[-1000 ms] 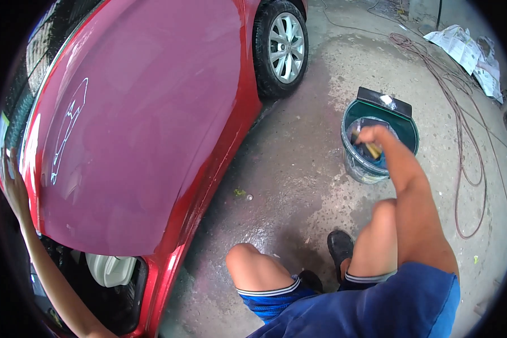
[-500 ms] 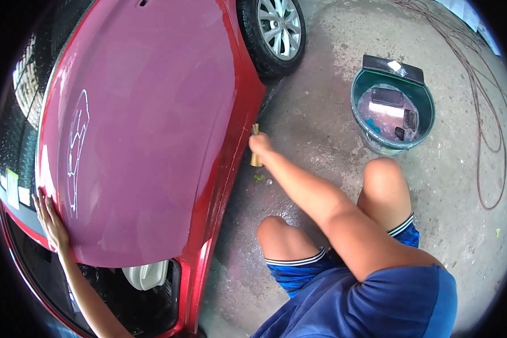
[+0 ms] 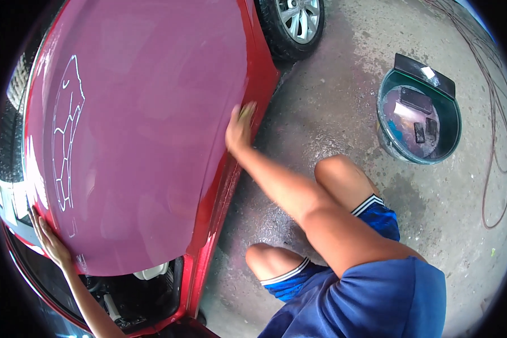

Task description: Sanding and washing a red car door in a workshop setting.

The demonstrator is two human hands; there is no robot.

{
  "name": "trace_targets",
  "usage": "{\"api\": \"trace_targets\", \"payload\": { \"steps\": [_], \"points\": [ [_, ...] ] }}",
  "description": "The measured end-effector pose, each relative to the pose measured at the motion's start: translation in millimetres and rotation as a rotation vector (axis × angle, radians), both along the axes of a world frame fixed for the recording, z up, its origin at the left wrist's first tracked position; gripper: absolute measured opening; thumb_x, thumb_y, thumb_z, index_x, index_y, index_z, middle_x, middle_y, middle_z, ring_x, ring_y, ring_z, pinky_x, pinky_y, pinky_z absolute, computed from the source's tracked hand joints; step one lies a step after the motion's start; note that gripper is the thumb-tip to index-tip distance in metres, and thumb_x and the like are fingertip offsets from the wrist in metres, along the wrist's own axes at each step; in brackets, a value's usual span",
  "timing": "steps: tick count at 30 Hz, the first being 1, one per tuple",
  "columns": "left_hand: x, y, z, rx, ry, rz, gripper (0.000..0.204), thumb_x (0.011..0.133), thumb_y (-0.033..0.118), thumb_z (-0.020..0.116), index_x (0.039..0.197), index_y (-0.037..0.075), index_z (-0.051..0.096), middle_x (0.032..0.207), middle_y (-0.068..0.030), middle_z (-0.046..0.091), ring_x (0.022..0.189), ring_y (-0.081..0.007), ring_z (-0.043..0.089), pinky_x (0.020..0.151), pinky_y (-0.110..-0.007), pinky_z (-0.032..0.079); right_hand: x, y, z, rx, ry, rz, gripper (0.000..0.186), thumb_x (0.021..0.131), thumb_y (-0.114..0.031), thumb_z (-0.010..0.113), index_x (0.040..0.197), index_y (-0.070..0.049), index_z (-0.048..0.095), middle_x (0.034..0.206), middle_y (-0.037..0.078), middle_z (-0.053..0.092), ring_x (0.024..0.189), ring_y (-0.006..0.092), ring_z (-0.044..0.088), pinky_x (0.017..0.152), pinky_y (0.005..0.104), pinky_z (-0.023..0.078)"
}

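Observation:
A red car's side panel [image 3: 152, 129], dulled to a matte purple-pink, fills the left of the view. Over its lower right edge, my right hand [image 3: 238, 135] is closed on a folded yellowish abrasive sheet [image 3: 244, 111], only a bit of which shows between thumb and fingers. That hand is slightly smeared by motion. My left hand [image 3: 53, 243] lies flat, fingers stretched out, on the glossy red upper edge below the window glass. White wet lines run down the panel near it.
A dark green bucket [image 3: 459, 127] of cloudy water stands on the concrete floor [image 3: 343, 107], with several dark blocks inside and a black board [image 3: 408, 66] on its rim. Behind it lies a thin hose [image 3: 493, 186]. A car wheel [image 3: 301, 22] is at the top; my bent knees are close to the sill.
My right hand has moved from beside the sill up and left onto the panel's lower edge with the abrasive sheet. My left hand stays in place. The view has shifted slightly.

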State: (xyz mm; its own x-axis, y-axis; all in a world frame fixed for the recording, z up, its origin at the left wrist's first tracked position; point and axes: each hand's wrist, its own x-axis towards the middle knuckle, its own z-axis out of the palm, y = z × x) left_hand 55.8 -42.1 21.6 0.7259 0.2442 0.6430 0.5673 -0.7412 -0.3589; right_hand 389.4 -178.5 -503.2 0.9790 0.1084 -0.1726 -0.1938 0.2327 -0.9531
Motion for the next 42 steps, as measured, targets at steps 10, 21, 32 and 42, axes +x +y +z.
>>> {"api": "trace_targets", "payload": {
  "steps": [10,21,32,42],
  "points": [
    [2,-7,-3,-0.014,-0.002,-0.029,0.056,0.112,0.039,0.037,0.154,0.002,0.044,0.161,-0.0162,0.042,0.151,-0.0306,0.035,0.125,-0.04,0.022,46,-14,30,0.033,-0.128,-0.013,0.082,0.11,-0.049,0.028,0.158,0.013,0.004,0.167,0.034,-0.001,0.158,0.0414,0.003,0.13,0.0479,0.004],
    [2,-8,-6,-0.018,-0.009,-0.018,0.056,0.112,0.04,0.038,0.153,0.003,0.046,0.161,-0.0159,0.043,0.15,-0.031,0.037,0.125,-0.041,0.023,46,-14,20,0.058,-0.106,-0.052,0.078,0.111,-0.044,0.031,0.158,0.014,0.007,0.166,0.036,0.003,0.157,0.0428,0.006,0.129,0.0483,0.007],
    [8,-9,-10,-0.004,-0.019,0.017,0.056,0.111,0.041,0.039,0.154,0.005,0.046,0.16,-0.0163,0.043,0.151,-0.0309,0.035,0.125,-0.041,0.023,-5,-11,10,0.182,-0.043,0.018,0.083,0.11,-0.05,0.028,0.159,0.011,-0.001,0.168,0.031,-0.002,0.158,0.0383,0.002,0.129,0.0445,0.003],
    [5,-6,-11,-0.035,-0.03,-0.003,0.056,0.111,0.04,0.039,0.154,0.004,0.045,0.161,-0.0159,0.043,0.151,-0.03,0.036,0.125,-0.04,0.022,-16,-8,12,0.137,-0.101,0.02,0.08,0.111,-0.047,0.027,0.158,0.013,0.003,0.167,0.034,-0.004,0.158,0.0415,-0.002,0.129,0.0487,0.003]
  ]
}}
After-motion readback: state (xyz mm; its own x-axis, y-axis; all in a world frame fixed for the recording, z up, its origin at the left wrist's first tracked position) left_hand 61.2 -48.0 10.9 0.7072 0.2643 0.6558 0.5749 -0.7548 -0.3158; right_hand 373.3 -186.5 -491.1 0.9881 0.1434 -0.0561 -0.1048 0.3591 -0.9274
